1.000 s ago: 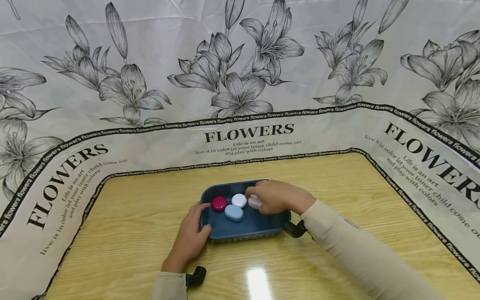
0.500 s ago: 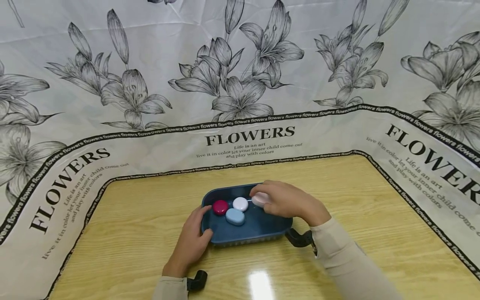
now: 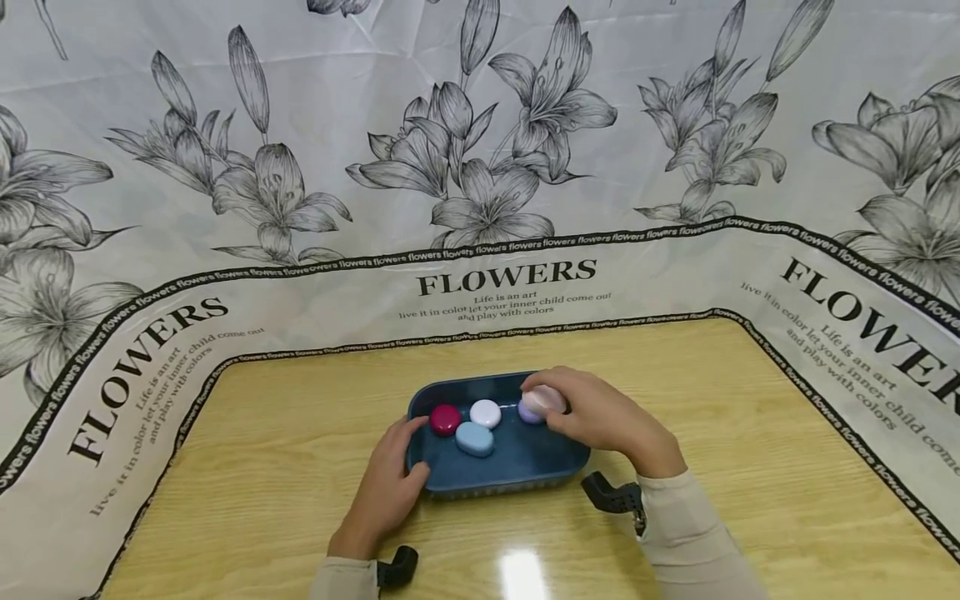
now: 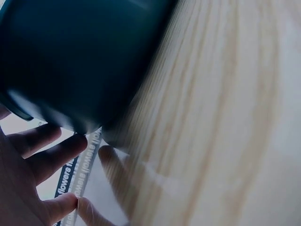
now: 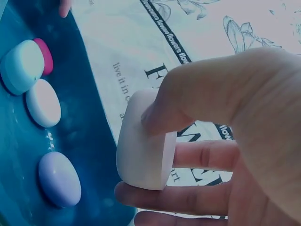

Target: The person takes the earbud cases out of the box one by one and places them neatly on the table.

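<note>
One pale block (image 5: pixel 141 155) is pinched by right grip (image 3: pixel 607 410), left grip (image 3: pixel 386 475) spread against tray (image 3: pixel 517 460).

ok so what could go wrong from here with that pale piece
The pale piece, pinched in the right hand, might slip; in the head view it overlaps the lilac piece, so a drop could knock that one.

The blue tray might slide if bumped, since the left hand is only at its left end.
</note>
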The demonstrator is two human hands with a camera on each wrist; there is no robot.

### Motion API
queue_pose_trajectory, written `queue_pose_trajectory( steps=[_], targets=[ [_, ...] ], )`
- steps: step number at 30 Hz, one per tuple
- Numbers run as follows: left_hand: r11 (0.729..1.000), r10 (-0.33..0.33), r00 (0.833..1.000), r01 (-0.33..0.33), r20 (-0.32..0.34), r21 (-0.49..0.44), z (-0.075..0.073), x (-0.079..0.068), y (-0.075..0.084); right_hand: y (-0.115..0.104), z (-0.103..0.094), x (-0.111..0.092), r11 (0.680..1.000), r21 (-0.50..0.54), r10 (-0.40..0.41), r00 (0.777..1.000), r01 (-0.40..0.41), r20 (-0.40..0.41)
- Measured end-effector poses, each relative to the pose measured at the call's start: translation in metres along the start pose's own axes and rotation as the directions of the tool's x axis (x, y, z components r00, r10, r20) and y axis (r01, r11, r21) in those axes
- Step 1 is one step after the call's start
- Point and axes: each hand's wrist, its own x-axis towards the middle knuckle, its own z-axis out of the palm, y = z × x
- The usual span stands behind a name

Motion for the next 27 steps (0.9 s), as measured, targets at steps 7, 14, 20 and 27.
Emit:
queue_pose_trajectory(
  steps=[7, 14, 20, 27],
  targets=[
    [1.000, 0.009, 1.000, -0.009, 0.006, 0.007, 0.001, -0.001, 0.001, 0.002, 0.000, -0.008, 1.000, -0.009, 0.001, 1.000, -0.001, -0.029],
    [1.000, 0.029, 0.999, -0.029, 0.020, -0.004, 0.008, -0.001, 0.002, 0.012, 0.002, -0.023, 0.999, -0.053, 0.006, 0.989, -0.014, -0.149],
    [1.000, 0.005, 1.000, -0.005, 0.016, -0.005, 0.005, 0.002, 0.002, 0.019, -0.002, -0.027, 0.994, -0.097, 0.027, 0.962, -0.055, -0.270],
    [1.000, -0.024, 1.000, 0.024, 0.012, -0.015, 0.000, 0.000, 0.000, 0.020, -0.010, -0.026, 0.992, -0.112, 0.022, 0.960, -0.056, -0.281]
  ],
)
